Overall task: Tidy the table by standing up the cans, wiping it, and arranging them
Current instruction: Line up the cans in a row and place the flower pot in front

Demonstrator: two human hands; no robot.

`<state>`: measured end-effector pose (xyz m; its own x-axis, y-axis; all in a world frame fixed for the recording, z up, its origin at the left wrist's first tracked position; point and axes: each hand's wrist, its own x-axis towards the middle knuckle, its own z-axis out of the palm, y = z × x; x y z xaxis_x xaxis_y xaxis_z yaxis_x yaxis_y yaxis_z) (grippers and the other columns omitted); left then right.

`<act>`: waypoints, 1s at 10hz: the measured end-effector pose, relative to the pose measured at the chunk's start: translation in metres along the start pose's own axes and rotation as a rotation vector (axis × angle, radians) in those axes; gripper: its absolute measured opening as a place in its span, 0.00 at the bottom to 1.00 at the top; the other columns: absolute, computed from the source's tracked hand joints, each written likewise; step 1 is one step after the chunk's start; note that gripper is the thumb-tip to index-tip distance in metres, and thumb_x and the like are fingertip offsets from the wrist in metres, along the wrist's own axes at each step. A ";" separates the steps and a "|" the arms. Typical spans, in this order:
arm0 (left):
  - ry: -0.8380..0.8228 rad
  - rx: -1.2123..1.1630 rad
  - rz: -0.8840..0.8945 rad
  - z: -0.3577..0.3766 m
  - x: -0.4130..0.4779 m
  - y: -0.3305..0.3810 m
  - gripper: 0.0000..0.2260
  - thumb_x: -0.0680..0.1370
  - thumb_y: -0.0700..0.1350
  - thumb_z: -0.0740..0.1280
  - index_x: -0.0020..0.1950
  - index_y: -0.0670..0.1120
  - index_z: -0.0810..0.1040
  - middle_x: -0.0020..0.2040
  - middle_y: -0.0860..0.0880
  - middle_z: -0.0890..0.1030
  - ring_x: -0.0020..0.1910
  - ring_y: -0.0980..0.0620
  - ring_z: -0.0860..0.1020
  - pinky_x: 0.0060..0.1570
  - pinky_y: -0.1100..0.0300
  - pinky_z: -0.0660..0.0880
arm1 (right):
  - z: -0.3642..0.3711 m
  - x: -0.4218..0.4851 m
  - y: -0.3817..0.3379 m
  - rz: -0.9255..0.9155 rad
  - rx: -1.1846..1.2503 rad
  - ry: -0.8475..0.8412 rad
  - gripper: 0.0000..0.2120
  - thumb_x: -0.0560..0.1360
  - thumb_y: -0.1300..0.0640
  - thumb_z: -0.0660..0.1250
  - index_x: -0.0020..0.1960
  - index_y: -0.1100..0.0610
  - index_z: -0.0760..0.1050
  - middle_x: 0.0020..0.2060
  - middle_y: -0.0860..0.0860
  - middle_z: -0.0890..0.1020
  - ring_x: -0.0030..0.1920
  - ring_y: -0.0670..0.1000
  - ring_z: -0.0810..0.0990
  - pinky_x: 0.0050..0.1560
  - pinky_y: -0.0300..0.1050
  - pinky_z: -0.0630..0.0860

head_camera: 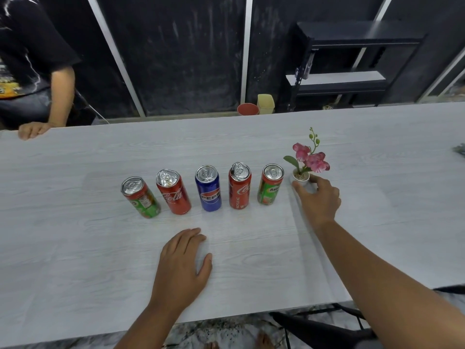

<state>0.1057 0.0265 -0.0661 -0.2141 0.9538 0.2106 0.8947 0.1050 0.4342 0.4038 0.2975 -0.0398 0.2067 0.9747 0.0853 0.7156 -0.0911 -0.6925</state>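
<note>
Lettering on the green-and-red can (141,199) at the left end is turned away and cannot be read. A dark object (460,149) is cut off at the right edge. The small white pot (301,178), planted with pink flowers (312,159), is partly hidden by the right hand (319,200), whose thumb and fingers are curled round it. Five cans are stood upright in a row on the table (75,248); after the first come the left Coca-Cola can (174,192), Pepsi can (208,190), right Coca-Cola can (239,187) and Milo can (270,186), just beside the pot. The left hand (183,263) is laid flat, relaxed, before the row. Another person's hand (32,131) is rested on the far edge.
</note>
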 end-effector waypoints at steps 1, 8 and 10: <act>0.000 0.000 0.003 -0.002 0.000 0.001 0.19 0.82 0.59 0.66 0.71 0.55 0.77 0.74 0.58 0.75 0.76 0.55 0.71 0.77 0.51 0.68 | -0.002 -0.003 0.000 -0.011 0.039 0.017 0.26 0.72 0.30 0.73 0.62 0.46 0.84 0.57 0.49 0.85 0.62 0.59 0.78 0.65 0.60 0.74; 0.006 0.066 -0.001 -0.028 -0.018 -0.017 0.21 0.83 0.57 0.67 0.73 0.52 0.80 0.77 0.52 0.77 0.77 0.49 0.74 0.77 0.48 0.71 | -0.041 -0.134 0.022 -0.083 0.244 -0.037 0.12 0.74 0.44 0.79 0.54 0.47 0.84 0.48 0.42 0.84 0.54 0.44 0.80 0.50 0.48 0.76; 0.061 0.125 -0.092 -0.064 -0.052 -0.087 0.24 0.84 0.61 0.64 0.75 0.51 0.79 0.78 0.51 0.76 0.78 0.48 0.73 0.75 0.43 0.73 | -0.020 -0.169 -0.001 -0.123 0.147 -0.090 0.16 0.74 0.40 0.78 0.56 0.47 0.85 0.51 0.46 0.86 0.58 0.55 0.81 0.62 0.60 0.77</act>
<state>0.0138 -0.0504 -0.0589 -0.3177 0.9201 0.2290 0.9110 0.2292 0.3428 0.3809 0.1285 -0.0390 0.0587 0.9916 0.1156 0.6256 0.0537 -0.7783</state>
